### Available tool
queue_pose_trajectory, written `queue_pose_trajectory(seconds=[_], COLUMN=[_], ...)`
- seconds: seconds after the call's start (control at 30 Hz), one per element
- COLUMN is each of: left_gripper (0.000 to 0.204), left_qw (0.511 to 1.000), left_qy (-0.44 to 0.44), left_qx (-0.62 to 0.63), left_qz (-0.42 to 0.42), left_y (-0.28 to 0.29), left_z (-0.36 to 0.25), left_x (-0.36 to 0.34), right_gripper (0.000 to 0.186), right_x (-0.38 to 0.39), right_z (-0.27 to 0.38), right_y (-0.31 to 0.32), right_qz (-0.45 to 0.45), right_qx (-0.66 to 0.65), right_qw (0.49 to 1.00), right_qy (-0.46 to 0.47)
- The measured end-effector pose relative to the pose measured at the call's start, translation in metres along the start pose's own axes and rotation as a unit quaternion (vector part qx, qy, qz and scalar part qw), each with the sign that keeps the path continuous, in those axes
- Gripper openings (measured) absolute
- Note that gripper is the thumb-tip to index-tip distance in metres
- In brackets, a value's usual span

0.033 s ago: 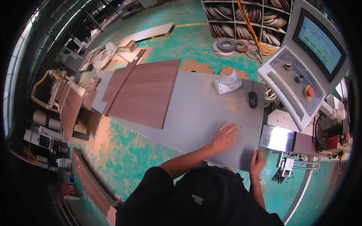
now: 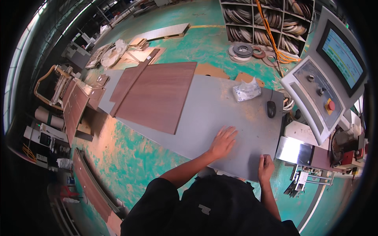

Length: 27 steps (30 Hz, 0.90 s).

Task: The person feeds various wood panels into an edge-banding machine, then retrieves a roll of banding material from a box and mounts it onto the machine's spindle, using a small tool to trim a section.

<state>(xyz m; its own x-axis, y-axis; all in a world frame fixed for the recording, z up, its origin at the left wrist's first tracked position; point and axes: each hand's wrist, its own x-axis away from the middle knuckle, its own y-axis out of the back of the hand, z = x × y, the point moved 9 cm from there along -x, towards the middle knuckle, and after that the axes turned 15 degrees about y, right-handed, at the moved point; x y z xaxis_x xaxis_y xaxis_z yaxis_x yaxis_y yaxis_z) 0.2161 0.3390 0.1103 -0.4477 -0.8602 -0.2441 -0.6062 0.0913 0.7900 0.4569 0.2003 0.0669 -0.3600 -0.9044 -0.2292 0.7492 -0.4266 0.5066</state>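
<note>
My left hand [image 2: 223, 142] lies palm down on the bare front part of the grey tabletop [image 2: 208, 108], its fingers stretched out and holding nothing. By the table's near right corner, my right hand [image 2: 266, 167] is closed with curled fingers. What it holds, if anything, is hidden. Brown wood-look panels [image 2: 163, 96] rest on the left part of the table, away from both hands. Across them runs a narrow brown strip [image 2: 136, 80] with a small white label at its far end.
A tissue pack [image 2: 247, 92] and a black mouse [image 2: 271, 109] lie at the table's far right. Beyond stands a control console [image 2: 315, 90] with a screen and red button. More brown panels [image 2: 75, 110] stand left; edging rolls [image 2: 240, 51] lie on the green floor.
My left hand has slid slightly left across the tabletop, its fingers still spread. The whole view has shifted a little. My right hand stays closed at the table's corner.
</note>
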Motion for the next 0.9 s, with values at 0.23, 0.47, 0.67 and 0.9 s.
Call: queue_pose_trajectory(seconds=[0.23,0.47,0.67,0.9], left_gripper=[0.044,0.052,0.069,0.109], left_qw=[0.937,0.878,0.84,0.819], left_qy=[0.244,0.301,0.35,0.447], left_qx=[-0.089,-0.199,-0.249,-0.231], left_qz=[-0.232,-0.315,-0.333,-0.276], left_y=[0.22,0.378,0.477,0.543], left_z=[0.308,0.571,0.722,0.868], left_x=[0.073,0.107,0.047,-0.034], right_gripper=[0.013,0.06,0.069,0.07], right_x=[-0.064,-0.092,-0.11,-0.114], right_z=[0.153,0.272,0.301,0.303], right_y=[-0.222,-0.446,-0.541,-0.556], right_qz=[0.138,0.207,0.224,0.274], right_qx=[-0.005,0.062,0.13,0.149], right_qw=[0.97,0.926,0.907,0.903], right_qy=[0.198,0.311,0.333,0.295])
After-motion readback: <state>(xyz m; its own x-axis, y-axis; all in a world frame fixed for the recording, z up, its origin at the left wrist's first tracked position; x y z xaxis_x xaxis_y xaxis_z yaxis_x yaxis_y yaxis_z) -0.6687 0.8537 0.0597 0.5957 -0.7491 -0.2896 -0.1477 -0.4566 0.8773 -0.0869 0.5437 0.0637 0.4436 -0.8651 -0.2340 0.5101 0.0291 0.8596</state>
